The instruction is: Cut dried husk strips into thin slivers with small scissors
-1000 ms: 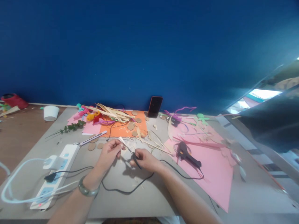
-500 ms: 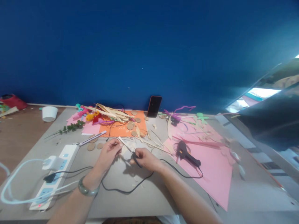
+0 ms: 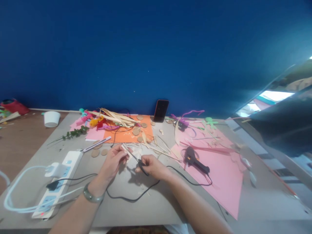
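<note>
I am reaching both forearms forward over a grey table (image 3: 151, 208), my hands meeting near its middle. My left hand (image 3: 112, 162) is lying with the wrist bent slightly inward, a green bracelet (image 3: 90, 196) circling that wrist. Its fingers are pinching shut on one end of a pale straw strip (image 3: 127, 151), which is slanting up and away from my thumb. My right hand (image 3: 151, 165) is curling palm-down just beside the left, the fingers closing narrowly around small dark scissors (image 3: 139, 161) whose tip is pointing toward the strip. The strip is sitting between the two hands, just above the table surface.

A black cord (image 3: 133, 197) is looping under my wrists. To my left a white power strip (image 3: 59, 180) is lying along the table. To my right a black glue gun (image 3: 195, 162) is resting on a pink paper sheet (image 3: 224, 182). Farther back, an orange paper sheet (image 3: 126, 135) is carrying loose straw pieces and brown discs, and a phone (image 3: 161, 110) is leaning upright against the blue wall.
</note>
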The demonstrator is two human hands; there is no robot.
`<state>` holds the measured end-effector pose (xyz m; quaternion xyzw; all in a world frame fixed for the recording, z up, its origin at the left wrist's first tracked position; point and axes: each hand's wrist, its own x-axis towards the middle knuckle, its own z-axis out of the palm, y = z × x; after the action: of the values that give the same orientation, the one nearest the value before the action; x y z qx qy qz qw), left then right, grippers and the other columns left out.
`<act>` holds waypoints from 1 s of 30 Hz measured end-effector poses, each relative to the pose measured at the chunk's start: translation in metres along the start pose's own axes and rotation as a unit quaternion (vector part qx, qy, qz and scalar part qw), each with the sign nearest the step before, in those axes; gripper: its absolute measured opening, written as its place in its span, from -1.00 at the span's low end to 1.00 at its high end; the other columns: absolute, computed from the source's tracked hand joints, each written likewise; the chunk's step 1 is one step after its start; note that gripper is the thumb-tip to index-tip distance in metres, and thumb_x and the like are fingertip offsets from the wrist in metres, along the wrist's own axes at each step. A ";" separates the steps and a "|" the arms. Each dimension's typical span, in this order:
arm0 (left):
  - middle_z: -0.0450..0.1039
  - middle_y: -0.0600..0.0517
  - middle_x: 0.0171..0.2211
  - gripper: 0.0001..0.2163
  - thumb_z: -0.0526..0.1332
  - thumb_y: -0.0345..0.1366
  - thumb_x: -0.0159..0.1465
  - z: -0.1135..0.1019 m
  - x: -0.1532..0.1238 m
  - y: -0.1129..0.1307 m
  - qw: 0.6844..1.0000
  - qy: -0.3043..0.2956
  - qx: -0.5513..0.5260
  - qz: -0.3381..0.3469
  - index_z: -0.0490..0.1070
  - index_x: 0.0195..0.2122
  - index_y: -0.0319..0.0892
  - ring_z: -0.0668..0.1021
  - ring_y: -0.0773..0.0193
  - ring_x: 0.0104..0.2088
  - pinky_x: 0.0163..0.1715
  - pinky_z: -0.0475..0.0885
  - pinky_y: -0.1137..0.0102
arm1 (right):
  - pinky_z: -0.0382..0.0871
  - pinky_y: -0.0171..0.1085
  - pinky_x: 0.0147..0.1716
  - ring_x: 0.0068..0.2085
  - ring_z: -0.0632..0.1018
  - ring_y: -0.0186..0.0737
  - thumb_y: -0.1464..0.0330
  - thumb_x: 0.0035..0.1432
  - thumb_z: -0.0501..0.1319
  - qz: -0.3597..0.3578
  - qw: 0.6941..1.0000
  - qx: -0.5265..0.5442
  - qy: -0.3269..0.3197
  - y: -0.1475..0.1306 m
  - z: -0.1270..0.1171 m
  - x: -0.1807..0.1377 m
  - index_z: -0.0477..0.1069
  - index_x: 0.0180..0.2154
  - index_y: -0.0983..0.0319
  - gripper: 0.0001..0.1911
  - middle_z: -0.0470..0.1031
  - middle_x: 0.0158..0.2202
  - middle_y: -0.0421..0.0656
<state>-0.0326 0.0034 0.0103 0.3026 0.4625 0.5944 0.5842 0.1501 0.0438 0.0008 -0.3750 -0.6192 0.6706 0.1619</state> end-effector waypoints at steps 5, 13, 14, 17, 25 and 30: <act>0.43 0.05 -0.53 -0.94 0.25 -0.37 -0.02 0.000 0.001 0.000 1.000 -0.005 -0.028 -0.011 0.40 -0.53 -0.25 0.35 0.45 -0.61 -0.66 0.21 0.55 | -0.01 -0.44 -0.64 -0.62 0.15 -0.50 0.09 -0.23 0.40 -0.001 1.000 -0.003 -0.014 -0.002 0.001 -0.001 0.07 -0.62 0.23 -0.46 0.17 -0.71 -0.38; 0.43 0.05 -0.57 -0.95 0.22 -0.37 -0.05 0.000 0.003 0.001 0.997 0.015 -0.067 -0.037 0.37 -0.59 -0.22 0.32 0.44 -0.64 -0.69 0.17 0.51 | -0.06 -0.41 -0.61 -0.58 0.13 -0.49 -0.09 -0.20 0.30 0.019 0.993 0.026 -0.116 -0.016 0.001 -0.006 0.13 -0.57 0.25 -0.41 0.11 -0.65 -0.36; 0.43 0.05 -0.56 -0.95 0.22 -0.38 -0.05 0.000 0.004 0.001 0.997 0.020 -0.070 -0.035 0.36 -0.59 -0.21 0.32 0.44 -0.64 -0.68 0.17 0.52 | -0.06 -0.41 -0.60 -0.58 0.13 -0.49 -0.10 -0.19 0.29 0.015 0.992 0.030 -0.125 -0.017 0.000 -0.007 0.14 -0.56 0.26 -0.41 0.11 -0.63 -0.36; 0.39 0.08 -0.58 -0.89 0.23 -0.40 -0.05 -0.003 0.006 0.000 0.996 0.028 -0.084 -0.022 0.30 -0.63 -0.20 0.31 0.45 -0.63 -0.67 0.17 0.53 | -0.07 -0.40 -0.59 -0.56 0.14 -0.48 -0.09 -0.16 0.29 0.009 0.990 0.037 -0.140 -0.017 -0.003 -0.008 0.16 -0.54 0.27 -0.42 0.12 -0.61 -0.35; 0.40 0.11 -0.51 -0.80 0.30 -0.45 -0.07 -0.003 0.004 0.003 0.993 0.010 -0.115 -0.041 0.41 -0.37 -0.22 0.36 0.49 -0.61 -0.66 0.20 0.57 | -0.07 -0.39 -0.56 -0.57 0.15 -0.49 -0.11 -0.16 0.28 -0.007 0.984 0.072 -0.161 -0.013 -0.004 -0.006 0.20 -0.55 0.29 -0.41 0.17 -0.61 -0.33; 0.35 0.10 -0.55 -0.77 0.35 -0.37 -0.05 -0.001 0.005 0.004 0.990 0.027 -0.128 -0.060 0.47 -0.34 -0.30 0.36 0.51 -0.61 -0.69 0.19 0.61 | -0.05 -0.38 -0.57 -0.58 0.18 -0.48 -0.13 -0.13 0.25 -0.009 0.983 0.069 -0.171 -0.008 -0.006 -0.003 0.27 -0.53 0.32 -0.40 0.24 -0.62 -0.30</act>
<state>-0.0357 0.0086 0.0130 0.1811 0.4153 0.6203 0.6403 0.1542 0.0469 0.0094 -0.2370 -0.5934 0.7645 0.0853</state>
